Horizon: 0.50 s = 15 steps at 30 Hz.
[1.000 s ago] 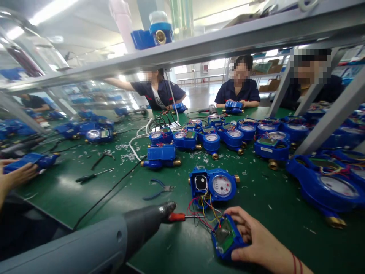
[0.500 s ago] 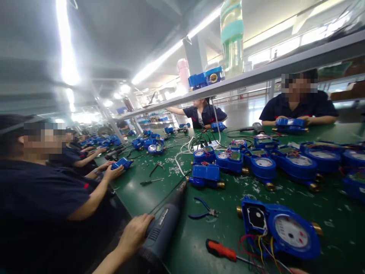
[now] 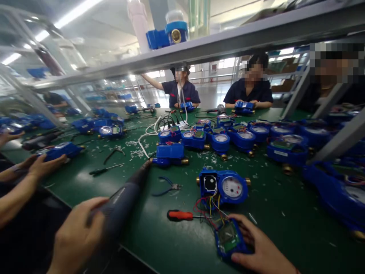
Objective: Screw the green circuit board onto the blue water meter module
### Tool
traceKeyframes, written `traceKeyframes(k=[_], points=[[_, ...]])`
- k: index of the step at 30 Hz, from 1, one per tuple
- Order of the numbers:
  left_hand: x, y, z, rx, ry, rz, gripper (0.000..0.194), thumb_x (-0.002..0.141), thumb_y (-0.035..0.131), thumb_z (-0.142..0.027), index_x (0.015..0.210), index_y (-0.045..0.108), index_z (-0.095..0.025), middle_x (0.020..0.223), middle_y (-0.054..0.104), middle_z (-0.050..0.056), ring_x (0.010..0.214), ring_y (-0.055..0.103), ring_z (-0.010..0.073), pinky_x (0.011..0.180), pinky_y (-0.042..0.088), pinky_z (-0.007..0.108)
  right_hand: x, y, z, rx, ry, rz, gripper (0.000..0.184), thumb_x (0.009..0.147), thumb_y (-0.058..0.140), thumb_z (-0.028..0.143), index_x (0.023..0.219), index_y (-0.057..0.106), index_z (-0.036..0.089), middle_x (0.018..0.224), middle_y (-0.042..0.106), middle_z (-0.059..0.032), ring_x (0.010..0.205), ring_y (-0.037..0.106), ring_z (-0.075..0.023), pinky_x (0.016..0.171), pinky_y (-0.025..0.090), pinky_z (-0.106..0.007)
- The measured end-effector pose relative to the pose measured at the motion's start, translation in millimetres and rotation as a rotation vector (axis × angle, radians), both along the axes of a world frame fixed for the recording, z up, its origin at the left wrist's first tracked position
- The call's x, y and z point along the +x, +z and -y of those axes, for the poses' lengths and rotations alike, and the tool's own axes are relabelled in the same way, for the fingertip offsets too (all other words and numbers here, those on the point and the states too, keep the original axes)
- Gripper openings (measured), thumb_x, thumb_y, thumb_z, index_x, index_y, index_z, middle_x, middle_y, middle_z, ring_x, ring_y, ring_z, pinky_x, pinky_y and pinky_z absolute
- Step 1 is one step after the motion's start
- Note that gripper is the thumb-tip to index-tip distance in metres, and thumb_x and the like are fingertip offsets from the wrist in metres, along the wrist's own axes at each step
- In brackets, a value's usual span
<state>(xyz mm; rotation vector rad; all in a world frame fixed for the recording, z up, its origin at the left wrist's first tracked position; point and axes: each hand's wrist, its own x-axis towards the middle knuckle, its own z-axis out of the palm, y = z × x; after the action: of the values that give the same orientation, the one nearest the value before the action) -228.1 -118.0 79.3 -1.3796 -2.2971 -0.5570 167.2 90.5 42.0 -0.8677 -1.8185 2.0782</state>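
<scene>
My left hand (image 3: 76, 238) grips a dark grey heat gun (image 3: 125, 198) at the near left edge; its nozzle points away toward a blue meter housing (image 3: 170, 154). My right hand (image 3: 261, 251) holds a small blue module with a green circuit board (image 3: 229, 239) flat on the green mat. Coloured wires (image 3: 209, 211) run from the module up to an open blue water meter (image 3: 224, 186) with a white dial. A red-handled screwdriver (image 3: 180, 215) lies between my hands, and blue-handled pliers (image 3: 167, 187) lie just beyond it.
Several blue water meters (image 3: 245, 139) crowd the green table (image 3: 159, 243) to the middle and right. A co-worker's hands (image 3: 42, 165) hold a blue part at the left. Other people sit across the table under a metal shelf (image 3: 228, 40). A black screwdriver (image 3: 105, 169) lies left of centre.
The view swung left toward the co-workers and back. The heat gun, close under the camera a second ago, is now lower left, my left hand visible on it, nozzle farther from the screwdriver.
</scene>
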Motion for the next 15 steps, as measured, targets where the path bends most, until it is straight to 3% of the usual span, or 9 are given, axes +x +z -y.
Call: traceKeyframes(k=[2, 4, 7, 10, 13, 15], points=[[46.1, -11.3, -17.2, -0.103, -0.287, 0.020, 0.024, 0.082, 0.047, -0.031, 0.106, 0.052, -0.028, 0.108, 0.057, 0.000, 0.101, 0.053, 0.0175, 0.094, 0.040, 0.032, 2.3, -3.7, -0.4, -0.017, -0.012, -0.033, 0.075, 0.062, 0.078, 0.030, 0.123, 0.036, 0.016, 0.117, 0.056, -0.0147, 0.108, 0.055, -0.0257, 0.095, 0.042, -0.037], [86.5, -27.5, -41.5, -0.230, -0.525, -0.044, 0.034, 0.084, 0.049, -0.025, 0.118, 0.048, -0.028, 0.117, 0.055, 0.002, 0.108, 0.049, 0.0180, 0.095, 0.040, 0.031, 5.2, -7.8, -0.8, -0.039, -0.014, -0.084, 0.074, 0.063, 0.079, 0.030, 0.123, 0.038, 0.018, 0.120, 0.054, -0.0132, 0.112, 0.053, -0.0256, 0.095, 0.042, -0.037], [121.1, -50.9, -79.4, -0.292, -0.565, -0.046, 0.043, 0.086, 0.047, -0.028, 0.128, 0.040, -0.024, 0.125, 0.051, 0.006, 0.113, 0.046, 0.0219, 0.096, 0.040, 0.038, 7.6, -10.6, -0.4, -0.069, -0.022, -0.167, 0.073, 0.064, 0.078, 0.034, 0.124, 0.040, 0.019, 0.123, 0.051, -0.0122, 0.114, 0.051, -0.0262, 0.097, 0.040, -0.038], [128.2, -64.3, -98.9, -0.317, -0.578, 0.002, 0.034, 0.088, 0.045, -0.030, 0.121, 0.047, -0.023, 0.111, 0.057, 0.008, 0.099, 0.054, 0.0205, 0.085, 0.048, 0.035, 6.9, -11.1, 1.2, -0.042, -0.052, -0.235, 0.071, 0.069, 0.074, 0.039, 0.127, 0.038, 0.020, 0.125, 0.050, -0.0113, 0.116, 0.049, -0.0261, 0.099, 0.037, -0.039], [125.1, -67.4, -88.8, -0.319, -0.610, 0.034, 0.025, 0.090, 0.040, -0.028, 0.110, 0.054, -0.022, 0.095, 0.058, 0.007, 0.079, 0.059, 0.0165, 0.068, 0.051, 0.029, 4.4, -11.8, 2.3, -0.014, -0.079, -0.258, 0.069, 0.072, 0.070, 0.045, 0.127, 0.037, 0.021, 0.125, 0.050, -0.0114, 0.115, 0.049, -0.0271, 0.098, 0.037, -0.040], [124.7, -66.2, -69.8, -0.296, -0.645, 0.041, 0.026, 0.090, 0.039, -0.028, 0.111, 0.053, -0.021, 0.098, 0.057, 0.008, 0.077, 0.060, 0.0153, 0.065, 0.051, 0.026, 2.5, -13.4, 2.1, -0.043, -0.102, -0.267, 0.067, 0.072, 0.068, 0.047, 0.125, 0.038, 0.020, 0.122, 0.051, -0.0118, 0.111, 0.052, -0.0280, 0.095, 0.039, -0.041]])
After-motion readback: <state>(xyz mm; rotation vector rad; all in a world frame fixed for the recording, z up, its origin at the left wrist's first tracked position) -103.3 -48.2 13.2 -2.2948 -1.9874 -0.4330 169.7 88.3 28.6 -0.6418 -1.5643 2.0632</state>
